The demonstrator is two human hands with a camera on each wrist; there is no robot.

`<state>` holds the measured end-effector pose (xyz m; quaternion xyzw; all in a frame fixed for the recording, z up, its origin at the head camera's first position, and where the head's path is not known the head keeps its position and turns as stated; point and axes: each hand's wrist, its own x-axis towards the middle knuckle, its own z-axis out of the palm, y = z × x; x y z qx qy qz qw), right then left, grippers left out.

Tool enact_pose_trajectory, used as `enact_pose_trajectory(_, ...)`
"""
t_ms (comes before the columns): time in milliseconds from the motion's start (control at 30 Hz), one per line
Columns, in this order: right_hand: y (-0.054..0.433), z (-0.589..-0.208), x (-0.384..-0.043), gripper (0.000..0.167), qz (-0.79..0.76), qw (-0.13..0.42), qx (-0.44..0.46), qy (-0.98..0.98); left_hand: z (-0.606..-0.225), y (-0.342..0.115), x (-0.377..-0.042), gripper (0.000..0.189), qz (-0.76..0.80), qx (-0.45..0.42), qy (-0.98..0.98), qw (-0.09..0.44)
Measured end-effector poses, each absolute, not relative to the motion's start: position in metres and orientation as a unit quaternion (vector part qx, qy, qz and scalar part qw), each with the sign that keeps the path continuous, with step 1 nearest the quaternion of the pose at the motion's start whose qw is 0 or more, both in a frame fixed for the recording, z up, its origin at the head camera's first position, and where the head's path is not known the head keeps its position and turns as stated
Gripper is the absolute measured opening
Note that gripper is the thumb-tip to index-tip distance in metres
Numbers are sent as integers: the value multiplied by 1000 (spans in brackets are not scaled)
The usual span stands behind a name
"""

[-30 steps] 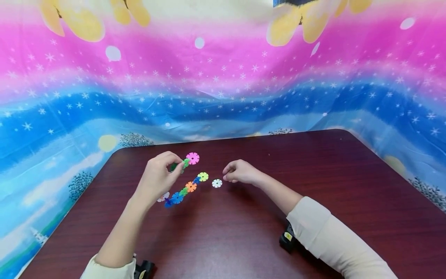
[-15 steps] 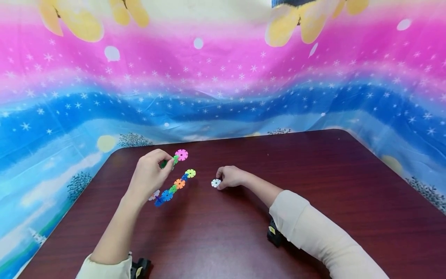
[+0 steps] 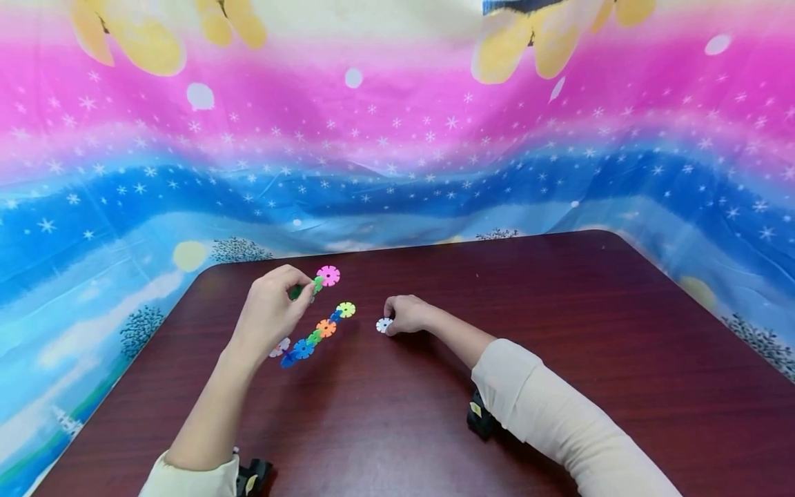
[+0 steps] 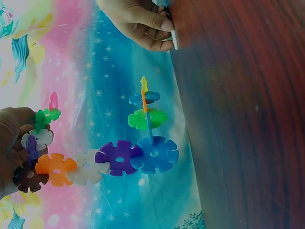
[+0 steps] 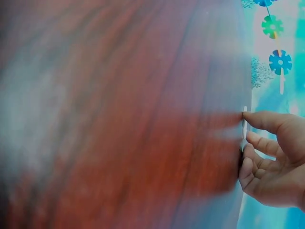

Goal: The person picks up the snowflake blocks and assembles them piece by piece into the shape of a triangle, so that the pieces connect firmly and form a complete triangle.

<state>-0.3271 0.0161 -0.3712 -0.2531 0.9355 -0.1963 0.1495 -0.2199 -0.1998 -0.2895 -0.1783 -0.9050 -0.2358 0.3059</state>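
In the head view my left hand [image 3: 270, 304] pinches a curved chain of interlocking notched plastic discs [image 3: 326, 328] and holds it above the table. A pink disc [image 3: 328, 276] tops one end; a yellow disc [image 3: 346, 310] tips the other. Purple, white, orange, blue and green discs between them show in the left wrist view, including a purple disc [image 4: 119, 158]. My right hand [image 3: 408, 315] pinches a loose white disc [image 3: 382, 325] by its edge, at the tabletop. Seen edge-on, that white disc [image 5: 245, 122] sits at the thumb and fingertips in the right wrist view.
The dark red-brown wooden table [image 3: 559, 310] has rounded far corners. Behind it hangs a pink and blue patterned cloth [image 3: 397, 138]. Black wrist devices [image 3: 478, 414] sit under both cuffs.
My right hand has moved left to the white disc and taken hold of it by the edge. My left hand, with the chain, has shifted slightly left.
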Motion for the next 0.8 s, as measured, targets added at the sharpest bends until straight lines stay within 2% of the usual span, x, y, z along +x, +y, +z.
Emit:
enact_pose_trajectory(233, 16, -371, -327, 23, -213, 147, -235, 937, -291, -200, -220, 8, -241, -172, -907, 300)
enact_pose_trajectory(533, 11, -370, -322, 26, -232, 110, -208, 944, -293, -200, -219, 10, -241, -164, -912, 290)
enact_pose_trajectory(800, 8, -371, -321, 16, -244, 96, -196, 945, -294, -201, -219, 9, -238, -165, -913, 289)
